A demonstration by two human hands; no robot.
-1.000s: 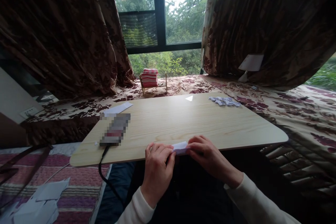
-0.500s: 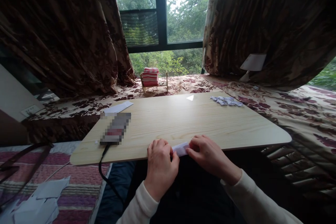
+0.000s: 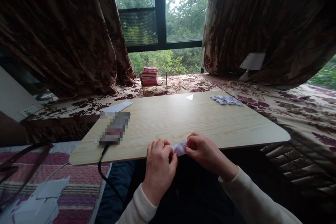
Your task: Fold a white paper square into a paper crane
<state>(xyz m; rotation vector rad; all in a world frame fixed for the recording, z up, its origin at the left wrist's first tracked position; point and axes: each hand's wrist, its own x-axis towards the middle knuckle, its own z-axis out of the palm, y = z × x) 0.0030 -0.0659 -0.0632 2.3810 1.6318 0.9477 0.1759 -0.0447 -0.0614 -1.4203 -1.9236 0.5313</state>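
A small folded strip of white paper (image 3: pixel 179 149) spans the gap between my hands at the near edge of the wooden table (image 3: pixel 162 119). My left hand (image 3: pixel 160 162) pinches its left end between thumb and fingers. At the other end, the thumb and curled fingers of my right hand (image 3: pixel 201 150) grip the paper. Both ends of the strip are hidden by my fingers. Toward the far right of the table lies a pile of small folded papers (image 3: pixel 226 100). A white paper triangle (image 3: pixel 189 97) rests near the far edge.
On the table's left are a blurred-out dark device (image 3: pixel 115 128) with a black cable (image 3: pixel 101 171) and a white sheet (image 3: pixel 118 107). Torn paper pieces (image 3: pixel 39 206) lie on the striped bedding. Beyond the table stand a small rack with folded red-and-white cloths (image 3: pixel 149 76) and a lamp (image 3: pixel 252 61).
My right hand has shifted slightly left and up, keeping its pinch on the paper. My left hand has barely moved. The view has drifted a little.
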